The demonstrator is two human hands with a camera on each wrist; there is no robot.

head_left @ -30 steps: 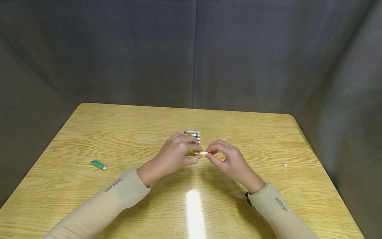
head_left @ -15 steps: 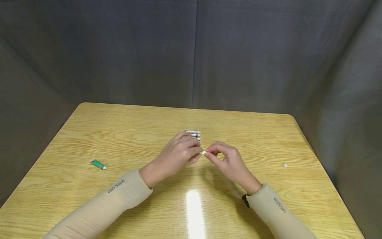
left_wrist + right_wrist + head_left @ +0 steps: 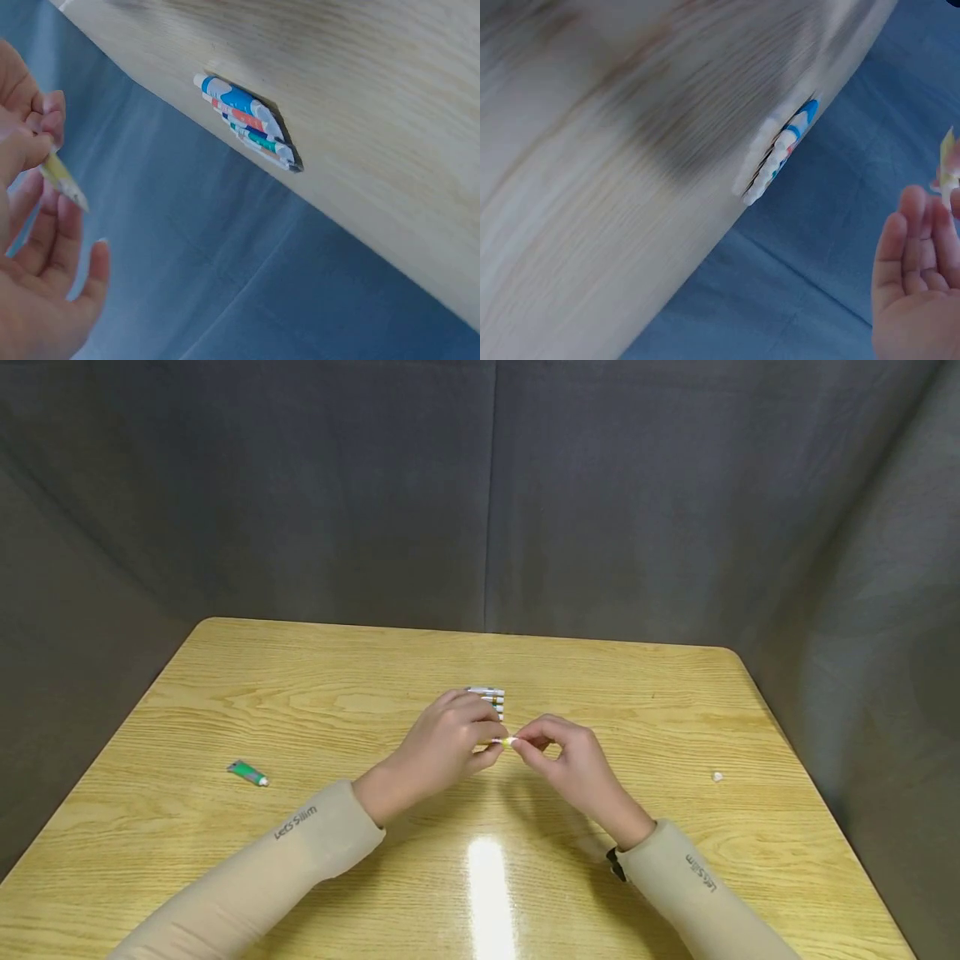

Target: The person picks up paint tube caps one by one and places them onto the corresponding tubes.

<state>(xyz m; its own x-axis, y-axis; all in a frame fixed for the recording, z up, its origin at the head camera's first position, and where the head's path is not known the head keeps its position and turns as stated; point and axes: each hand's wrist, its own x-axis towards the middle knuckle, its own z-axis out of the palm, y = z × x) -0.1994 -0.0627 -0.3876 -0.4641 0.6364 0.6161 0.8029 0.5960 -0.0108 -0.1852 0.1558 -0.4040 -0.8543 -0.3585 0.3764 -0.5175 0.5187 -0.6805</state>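
A small yellow paint tube (image 3: pixel 507 742) with a white cap end is held above the middle of the table. My left hand (image 3: pixel 448 737) pinches its body, and much of that body is hidden behind the fingers in the head view. At the white end, my right hand (image 3: pixel 572 762) pinches with thumb and forefinger. The yellow tube (image 3: pixel 60 178) points out past the fingers in the left wrist view. Just beyond the left hand lies a row of paint tubes (image 3: pixel 492 700), partly covered by it; blue, red and green ones (image 3: pixel 259 140) show in the left wrist view.
A green paint tube (image 3: pixel 247 773) lies by itself on the left of the wooden table (image 3: pixel 337 668). Far to the right is a small white cap (image 3: pixel 717 776). Dark grey curtain (image 3: pixel 480 493) hangs behind the table's back edge.
Both hands stay on the yellow tube and have shifted only slightly. Less of the tube's yellow body shows beside the left fingers than a second ago.
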